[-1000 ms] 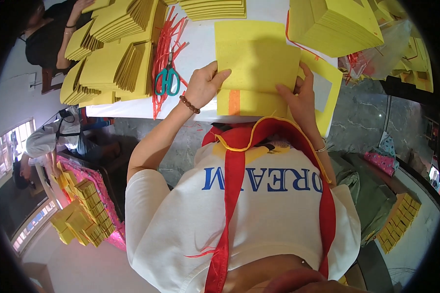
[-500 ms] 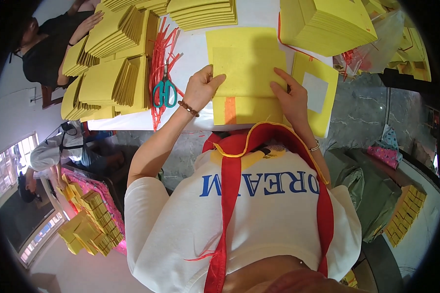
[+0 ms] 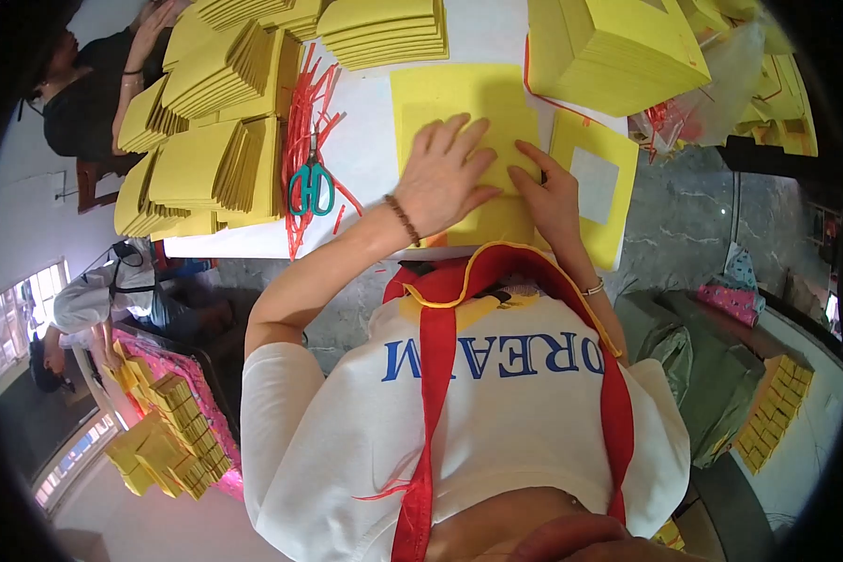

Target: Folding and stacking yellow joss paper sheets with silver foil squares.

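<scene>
A folded yellow sheet, paper-like, lies on the white table in front of me. My left hand rests flat across its middle, fingers spread, covering much of the fold. At the sheet's right side, my right hand touches it with thumb and forefinger apart; its other fingers are curled and partly hidden. Part of an orange strip shows on the near edge below my left wrist. Just to the right lies another yellow sheet with a pale rectangle.
Teal-handled scissors lie on red strips to the left. Stacks of folded yellow sheets stand beyond them, and a tall yellow stack stands at far right. A co-worker is at upper left, another person lower left.
My left hand has left the sheet's left edge and moved right, now flat on top with fingers spread. My right hand stays near the right edge. The co-worker's hand has lifted off the stack.
</scene>
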Motion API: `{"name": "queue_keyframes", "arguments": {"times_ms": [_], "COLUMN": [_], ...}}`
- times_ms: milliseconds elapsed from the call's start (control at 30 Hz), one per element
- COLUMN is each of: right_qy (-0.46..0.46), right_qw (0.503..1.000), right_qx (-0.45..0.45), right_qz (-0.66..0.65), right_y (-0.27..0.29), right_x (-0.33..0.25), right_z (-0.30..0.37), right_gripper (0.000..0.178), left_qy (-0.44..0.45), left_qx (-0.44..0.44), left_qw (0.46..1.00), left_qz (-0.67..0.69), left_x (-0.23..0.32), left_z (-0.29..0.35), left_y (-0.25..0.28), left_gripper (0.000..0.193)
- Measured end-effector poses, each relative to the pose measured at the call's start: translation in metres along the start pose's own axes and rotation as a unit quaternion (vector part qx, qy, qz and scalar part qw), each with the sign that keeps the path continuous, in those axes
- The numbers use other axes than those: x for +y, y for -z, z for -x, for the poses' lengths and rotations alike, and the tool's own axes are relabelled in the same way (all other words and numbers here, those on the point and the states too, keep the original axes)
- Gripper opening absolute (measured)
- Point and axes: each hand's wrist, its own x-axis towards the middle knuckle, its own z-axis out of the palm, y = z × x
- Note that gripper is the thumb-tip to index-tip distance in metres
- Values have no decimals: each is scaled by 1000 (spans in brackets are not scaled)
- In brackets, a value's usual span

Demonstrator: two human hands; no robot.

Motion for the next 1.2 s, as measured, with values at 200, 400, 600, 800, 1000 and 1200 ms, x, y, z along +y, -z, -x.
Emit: {"name": "queue_keyframes", "arguments": {"times_ms": [200, 400, 600, 800, 1000, 1200], "right_qy": [-74, 325, 274, 270, 248, -6], "right_qw": [991, 865, 878, 870, 881, 979], "right_qx": [-42, -83, -131, -125, -153, -3], "right_qz": [103, 373, 370, 394, 372, -205], "right_y": [4, 8, 4, 2, 8, 32], "right_x": [-27, 0, 11, 9, 9, 11], "right_z": [4, 34, 38, 40, 41, 16], "right_gripper": [42, 53, 59, 57, 57, 50], "left_qy": [-7, 2, -55, -64, -84, -91], "left_qx": [-22, -41, -20, -10, -28, -2], "left_qw": [1000, 999, 982, 988, 990, 980], "left_qz": [-8, 19, 181, 137, -114, -177], "left_x": [-5, -7, -24, -24, 4, -3], "left_z": [13, 9, 10, 16, 25, 20], "left_y": [-25, -24, -16, -12, -13, -13], "left_gripper": [42, 41, 50, 51, 46, 45]}}
